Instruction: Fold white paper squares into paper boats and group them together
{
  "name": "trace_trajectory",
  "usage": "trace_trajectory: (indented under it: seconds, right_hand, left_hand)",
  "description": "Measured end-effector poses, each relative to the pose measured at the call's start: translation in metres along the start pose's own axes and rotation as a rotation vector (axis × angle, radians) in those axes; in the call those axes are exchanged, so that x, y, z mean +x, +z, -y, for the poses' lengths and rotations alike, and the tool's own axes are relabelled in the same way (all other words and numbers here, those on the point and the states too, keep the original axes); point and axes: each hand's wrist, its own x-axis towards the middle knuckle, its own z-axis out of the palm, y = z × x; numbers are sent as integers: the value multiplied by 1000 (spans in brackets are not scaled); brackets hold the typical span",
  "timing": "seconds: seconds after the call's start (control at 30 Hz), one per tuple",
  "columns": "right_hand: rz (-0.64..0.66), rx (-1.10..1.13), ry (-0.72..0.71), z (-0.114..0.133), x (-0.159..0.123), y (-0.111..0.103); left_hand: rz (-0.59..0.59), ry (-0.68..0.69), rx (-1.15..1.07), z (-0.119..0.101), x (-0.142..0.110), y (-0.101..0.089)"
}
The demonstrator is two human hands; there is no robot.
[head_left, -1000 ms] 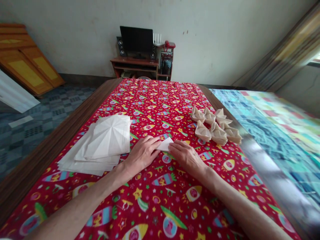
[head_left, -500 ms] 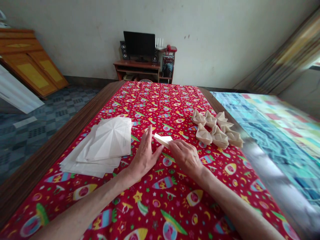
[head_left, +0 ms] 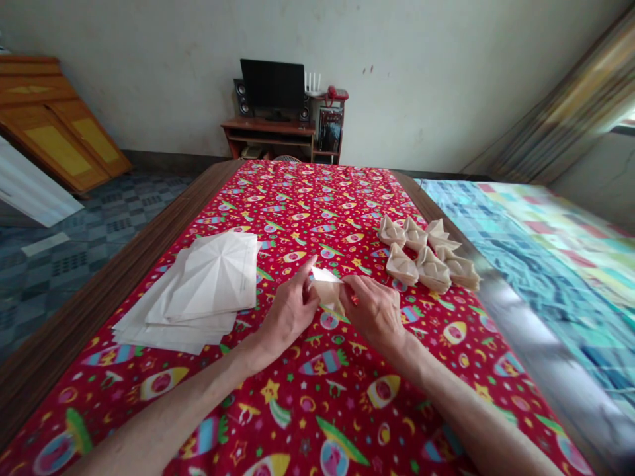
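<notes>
**Small paper fold held between two hands above a rocket-print cloth**

The small folded paper [head_left: 327,285] sits between the fingers of both hands, its pale upper face catching light and a flap hanging below. The right hand [head_left: 377,307] has its fingers drawn together in a pinch on the paper's right end. The left hand [head_left: 290,304] has its index finger stretched forward and parted from the thumb, at the paper's left end; whether these fingers grip it or merely steady it, I cannot tell. Holding the piece from both ends probably keeps its layers from springing apart.

Left of the left fingers lies a loose stack of creased paper sheets [head_left: 215,281], the top one with folds fanning from a centre; it seems set there within easy reach. Beyond the right fingers, to their right, stand beige folded paper clusters [head_left: 434,270] in two rows, probably set aside to keep their shape uncrushed.

Under the fingers, the red printed cloth [head_left: 357,410] covers the desk [head_left: 173,211], likely giving a soft, clean surface. Far beyond the fingertips stands a monitor [head_left: 272,86].
</notes>
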Motion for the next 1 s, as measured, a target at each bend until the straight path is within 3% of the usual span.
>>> trace_trajectory:
  seconds: [0.17,0.43,0.53,0.63,0.83,1.0]
  right_hand:
    - [31,-19,11,0,0,4]
    - [236,71,88,-7,4,1]
    - [349,41,50,-8,1,-1]
    - [371,-12,-21,-10,-4,-1]
    - [430,-84,-180,-19,-11,-1]
    - [489,-97,-192,-24,-9,-6]
  left_hand:
    - [31,145,-37,-3,-2,1]
    - [82,193,24,6,3,-4]
    - [128,202,98,17,4,-4]
    - [230,231,190,22,0,-4]
    - [354,310,429,13,-9,-11]
    - [426,414,572,8,-2,-11]
